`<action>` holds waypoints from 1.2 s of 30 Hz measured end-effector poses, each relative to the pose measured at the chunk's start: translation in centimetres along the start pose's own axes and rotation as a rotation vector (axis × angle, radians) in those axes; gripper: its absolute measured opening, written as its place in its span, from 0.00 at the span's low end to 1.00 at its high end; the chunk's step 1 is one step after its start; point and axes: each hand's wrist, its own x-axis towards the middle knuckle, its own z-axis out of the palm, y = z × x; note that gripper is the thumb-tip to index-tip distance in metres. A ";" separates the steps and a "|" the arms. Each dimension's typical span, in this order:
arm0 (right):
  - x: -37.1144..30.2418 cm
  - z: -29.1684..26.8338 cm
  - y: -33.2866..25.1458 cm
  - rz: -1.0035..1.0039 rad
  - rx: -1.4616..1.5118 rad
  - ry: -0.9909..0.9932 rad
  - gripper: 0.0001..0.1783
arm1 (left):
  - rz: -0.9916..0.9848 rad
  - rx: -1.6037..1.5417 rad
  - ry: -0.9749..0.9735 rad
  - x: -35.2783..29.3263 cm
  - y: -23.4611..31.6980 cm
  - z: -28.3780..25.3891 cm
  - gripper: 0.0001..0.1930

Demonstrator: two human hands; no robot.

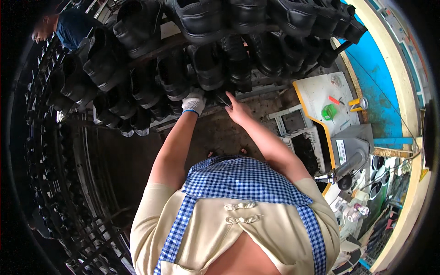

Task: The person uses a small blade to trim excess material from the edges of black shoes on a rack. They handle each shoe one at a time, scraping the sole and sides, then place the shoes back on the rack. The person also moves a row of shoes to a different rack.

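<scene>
Rows of black shoes [207, 68] stand on a rack in front of me. My left hand [194, 101], in a white knit glove with a blue cuff, reaches in under the lower row, against the shoes there. Its fingers are mostly hidden, so its grip does not show. My bare right hand [238, 111] is just to the right of it, closed on the edge of a dark shoe [222, 98] low on the rack. Shadow and the shoes above hide most of that shoe.
At the right stands a white worktable [321, 91] with a yellow edge, holding a green cup [328, 112], a red-handled tool [334, 100] and a yellow tape roll [358, 105]. A grey machine [355, 149] is beside it. Another person [73, 25] is at the far left, beyond the racks.
</scene>
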 end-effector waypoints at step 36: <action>-10.8 -14.3 -10.6 -1.220 -0.081 0.308 0.18 | -0.276 -1.335 0.205 -22.9 9.6 -16.8 0.17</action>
